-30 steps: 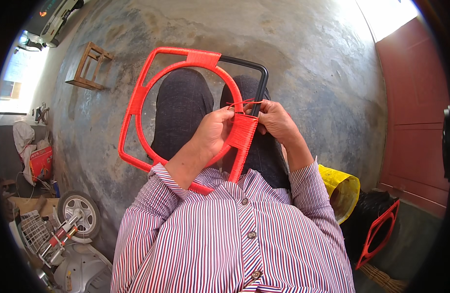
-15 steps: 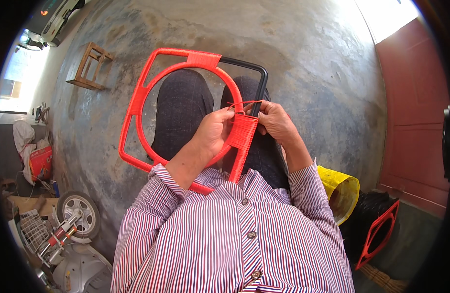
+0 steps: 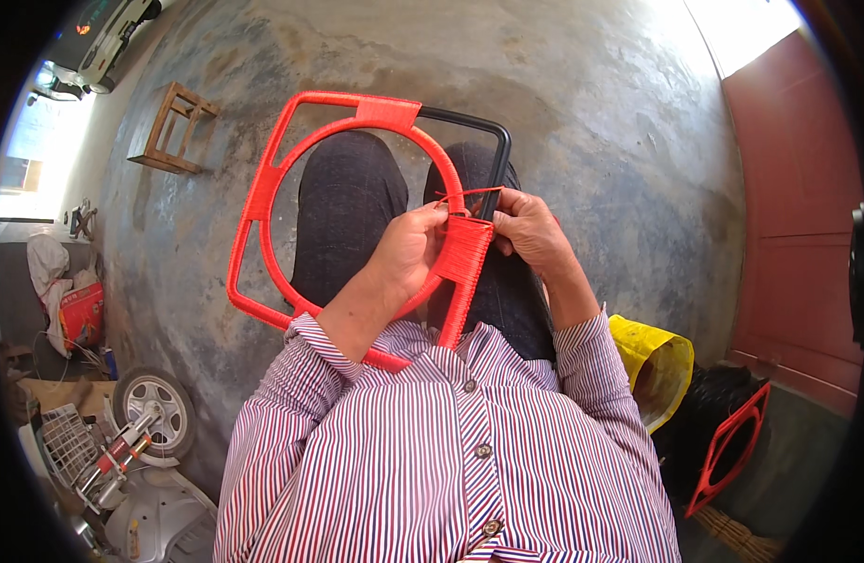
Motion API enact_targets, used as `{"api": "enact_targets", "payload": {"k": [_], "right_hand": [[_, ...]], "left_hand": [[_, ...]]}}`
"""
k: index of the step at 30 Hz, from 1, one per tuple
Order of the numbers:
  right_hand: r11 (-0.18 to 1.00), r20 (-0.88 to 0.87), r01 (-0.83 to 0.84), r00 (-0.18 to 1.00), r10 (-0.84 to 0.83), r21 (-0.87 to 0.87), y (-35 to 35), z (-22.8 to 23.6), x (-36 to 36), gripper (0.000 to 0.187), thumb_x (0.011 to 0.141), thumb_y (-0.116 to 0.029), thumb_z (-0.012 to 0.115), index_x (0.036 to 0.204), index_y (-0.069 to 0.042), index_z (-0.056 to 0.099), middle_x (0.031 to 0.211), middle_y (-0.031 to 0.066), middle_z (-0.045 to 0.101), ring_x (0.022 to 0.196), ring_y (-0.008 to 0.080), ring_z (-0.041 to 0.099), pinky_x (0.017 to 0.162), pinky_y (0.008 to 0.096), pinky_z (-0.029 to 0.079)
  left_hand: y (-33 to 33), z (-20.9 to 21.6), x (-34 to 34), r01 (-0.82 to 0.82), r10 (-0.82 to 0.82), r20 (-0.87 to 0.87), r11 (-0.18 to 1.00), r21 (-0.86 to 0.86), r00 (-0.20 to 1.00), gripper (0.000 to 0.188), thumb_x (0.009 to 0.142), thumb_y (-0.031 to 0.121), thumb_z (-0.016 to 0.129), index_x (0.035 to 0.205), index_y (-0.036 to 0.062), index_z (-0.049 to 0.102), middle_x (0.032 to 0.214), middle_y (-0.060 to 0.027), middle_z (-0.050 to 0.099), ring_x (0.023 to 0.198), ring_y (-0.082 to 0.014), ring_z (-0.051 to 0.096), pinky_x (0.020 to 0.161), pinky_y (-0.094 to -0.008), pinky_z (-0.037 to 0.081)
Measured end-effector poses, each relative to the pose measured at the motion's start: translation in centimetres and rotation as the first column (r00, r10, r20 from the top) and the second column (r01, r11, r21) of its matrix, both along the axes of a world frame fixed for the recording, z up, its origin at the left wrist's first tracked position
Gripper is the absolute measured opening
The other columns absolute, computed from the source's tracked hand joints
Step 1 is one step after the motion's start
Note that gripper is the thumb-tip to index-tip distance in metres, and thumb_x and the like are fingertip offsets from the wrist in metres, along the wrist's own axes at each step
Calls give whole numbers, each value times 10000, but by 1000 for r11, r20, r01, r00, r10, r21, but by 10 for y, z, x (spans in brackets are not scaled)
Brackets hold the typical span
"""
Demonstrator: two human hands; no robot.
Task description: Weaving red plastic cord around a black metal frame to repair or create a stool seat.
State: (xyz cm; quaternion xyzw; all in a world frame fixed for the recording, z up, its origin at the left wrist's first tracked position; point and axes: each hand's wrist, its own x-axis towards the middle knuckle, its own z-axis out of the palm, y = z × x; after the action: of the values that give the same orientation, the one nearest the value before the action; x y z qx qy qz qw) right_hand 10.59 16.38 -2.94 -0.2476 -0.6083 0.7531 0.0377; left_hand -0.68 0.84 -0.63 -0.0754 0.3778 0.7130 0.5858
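Note:
Over my knees lies a square frame (image 3: pixel 247 221) with a ring (image 3: pixel 273 246) inside it. Red cord covers most of both, wound tightly round the bars. At the far right corner the frame's tube (image 3: pixel 503 155) is bare and black. My left hand (image 3: pixel 408 251) grips the ring's right side next to a wide wound band (image 3: pixel 464 250). My right hand (image 3: pixel 533 232) is closed at the black tube, its fingertips pinching close to the wound band's end. A loose red strand (image 3: pixel 475 193) runs across between both hands. What lies under my right fingertips is partly hidden.
To my right stand a yellow bag (image 3: pixel 659 371), a black bundle (image 3: pixel 702 399) and another red frame (image 3: pixel 729 448). A small wooden stool (image 3: pixel 173 129) is at the far left. A wheeled vehicle (image 3: pixel 155 413) stands near left, and a red door (image 3: pixel 793 225) at right.
The frame has shifted very slightly to the left. My right hand has edged up along the black tube, and the strand's right end sits a little higher. Both hands keep their hold.

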Motion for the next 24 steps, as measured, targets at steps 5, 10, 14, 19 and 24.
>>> {"api": "enact_targets", "payload": {"k": [5, 10, 14, 19, 24], "right_hand": [[1000, -25, -1, 1000, 0, -13, 2, -3, 4, 140, 923, -141, 647, 1000, -29, 676, 729, -35, 614, 543, 17, 496, 468, 164, 391], [999, -62, 28, 998, -30, -38, 4, -7, 12, 117, 932, -149, 635, 955, -36, 657, 726, -26, 602, 559, 19, 496, 482, 158, 386], [980, -123, 115, 983, -135, -161, 4, -4, 20, 134, 939, -167, 630, 968, -37, 644, 712, -17, 586, 538, 34, 476, 473, 169, 374], [945, -206, 117, 961, -185, -305, 9, -10, 28, 169, 942, -204, 635, 972, -37, 638, 730, -1, 606, 562, 49, 508, 513, 175, 396], [966, -163, 125, 973, -164, -226, 1, -7, 20, 172, 947, -235, 636, 924, -65, 624, 713, -9, 608, 523, 44, 495, 472, 176, 375]], "left_hand": [[0, -1, 1, -9, 9, -9, 1000, 10, 1000, 260, 981, 108, 426, 1161, -4, 576, 1043, -92, 661, 969, -188, 644, 913, -358, 524], [2, 0, 2, -18, 18, -5, 1000, 15, 1000, 247, 976, 104, 441, 1154, 1, 577, 1040, -85, 659, 964, -188, 640, 918, -358, 520], [2, 0, 1, -48, 48, -3, 999, -1, 999, 218, 969, 92, 466, 1138, 10, 577, 1023, -87, 656, 948, -191, 640, 916, -357, 521], [1, -2, 2, -61, 61, -15, 998, 0, 998, 198, 966, 85, 479, 1123, 13, 576, 1015, -91, 653, 940, -194, 640, 915, -358, 523], [0, -2, 3, -51, 51, -1, 999, -2, 999, 211, 970, 83, 470, 1139, 7, 572, 1023, -91, 654, 943, -192, 640, 912, -362, 525]]}}
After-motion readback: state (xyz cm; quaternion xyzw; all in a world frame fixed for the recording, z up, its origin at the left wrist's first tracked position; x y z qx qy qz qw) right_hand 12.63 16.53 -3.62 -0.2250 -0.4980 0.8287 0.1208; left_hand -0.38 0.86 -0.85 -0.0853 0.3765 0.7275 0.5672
